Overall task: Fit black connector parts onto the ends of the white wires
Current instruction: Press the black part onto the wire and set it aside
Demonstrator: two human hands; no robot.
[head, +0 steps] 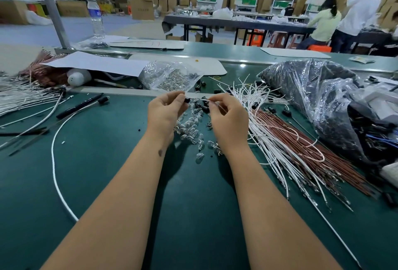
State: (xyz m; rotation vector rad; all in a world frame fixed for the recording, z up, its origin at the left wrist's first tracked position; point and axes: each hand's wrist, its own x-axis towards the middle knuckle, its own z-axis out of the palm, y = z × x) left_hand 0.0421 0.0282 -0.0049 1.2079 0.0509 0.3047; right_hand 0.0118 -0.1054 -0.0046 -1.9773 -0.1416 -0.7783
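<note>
Two hands meet above the green mat (107, 172), and I take the scatter of small clear bulbs (191, 127) on the mat as my landmark. My left hand (164, 111) hovers just over the bulbs' left edge, its thumb and forefinger pinching a small black connector (187, 100). My right hand (228, 116) hovers over the bulbs' right edge, fingers curled and pinching a white wire (203, 98) whose end points at the connector. I cannot tell whether the wire end is already inside the connector or only touching it.

More loose black connectors (202, 105) lie at the far side of the bulbs, between my two hands. Right of the bulbs lies a heap of white wires (265, 136), and just beyond them a bundle of brown wires (301, 140). Further right sits a big clear plastic bag (318, 97) full of dark parts. Beyond the bulbs, a small clear bag (170, 75) holds more bulbs, with a white sheet of paper (97, 62) to its left. Left of the bulbs a black pen (79, 105) lies on the mat, and one long white wire (55, 162) curves toward me. Far left of the bulbs, finished white wires (23, 97) lie in a pile.
</note>
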